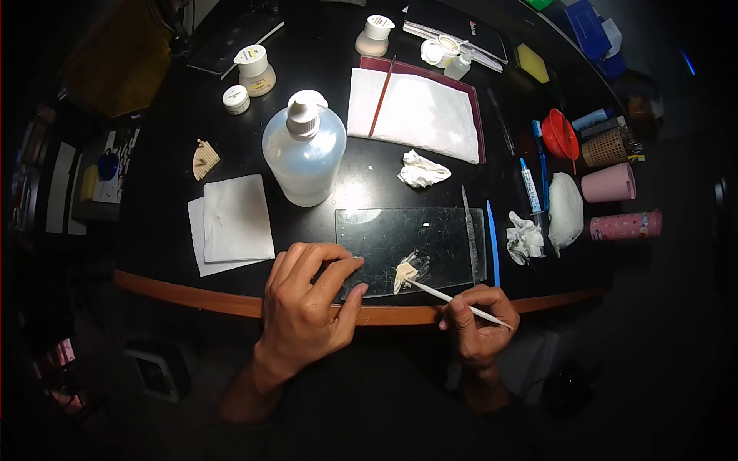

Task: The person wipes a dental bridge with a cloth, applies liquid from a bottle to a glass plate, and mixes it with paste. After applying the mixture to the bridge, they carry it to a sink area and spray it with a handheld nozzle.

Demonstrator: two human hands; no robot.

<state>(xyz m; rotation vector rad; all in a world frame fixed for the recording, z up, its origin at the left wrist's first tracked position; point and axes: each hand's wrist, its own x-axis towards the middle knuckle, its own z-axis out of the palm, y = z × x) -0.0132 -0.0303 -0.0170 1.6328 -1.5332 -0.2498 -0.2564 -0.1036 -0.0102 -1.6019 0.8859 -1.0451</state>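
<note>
A clear glass slab point(369, 230) lies at the table's front edge, with a mound of cream-coloured paste point(405, 273) smeared near its middle. My right hand point(482, 323) is closed around a slim white mixing stick point(446, 295), whose far tip touches the paste. At the slab's left corner rests my left hand point(307, 300), fingers bent, thumb and index apart over the glass; it grips nothing that I can make out. A metal-looking slim tool point(470, 238) lies along the slab's right side, and a blue stick point(492, 242) is just beyond it.
Behind the slab stands a large translucent bottle point(307, 161). Folded white paper point(238, 219) lies left, crumpled tissue point(423, 169) behind. Farther back are a white cloth point(415, 111) with a brush point(382, 96) and a capped jar point(256, 73). Pink cups point(607, 183) and a red bowl point(560, 134) stand right.
</note>
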